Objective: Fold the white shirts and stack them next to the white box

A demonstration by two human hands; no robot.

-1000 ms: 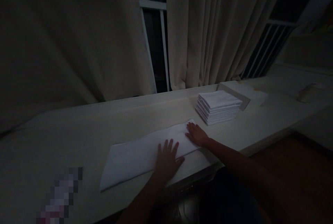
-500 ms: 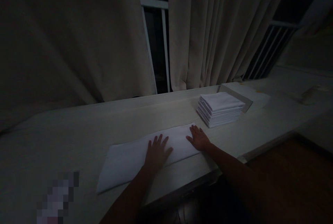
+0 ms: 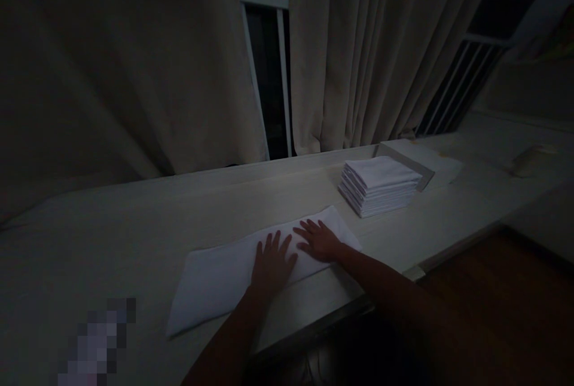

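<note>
A white cloth [image 3: 215, 281], folded into a long strip, lies flat on the pale table [image 3: 134, 224]. My left hand [image 3: 272, 263] rests palm down near the cloth's middle, fingers spread. Just to its right, my right hand [image 3: 319, 241] also lies flat on the cloth with its fingers apart. Neither hand grips anything. Beyond the cloth's right end stands a neat stack of folded white cloths [image 3: 381, 186].
Behind the stack is a white box [image 3: 417, 159]. Long beige curtains [image 3: 350, 63] hang along the table's back edge, with a barred window [image 3: 269, 75] between them. A pixelated patch covers something at the lower left. The room is dim.
My right hand has slid left along the cloth, from its right end toward my left hand. My left hand has stayed in about the same place.
</note>
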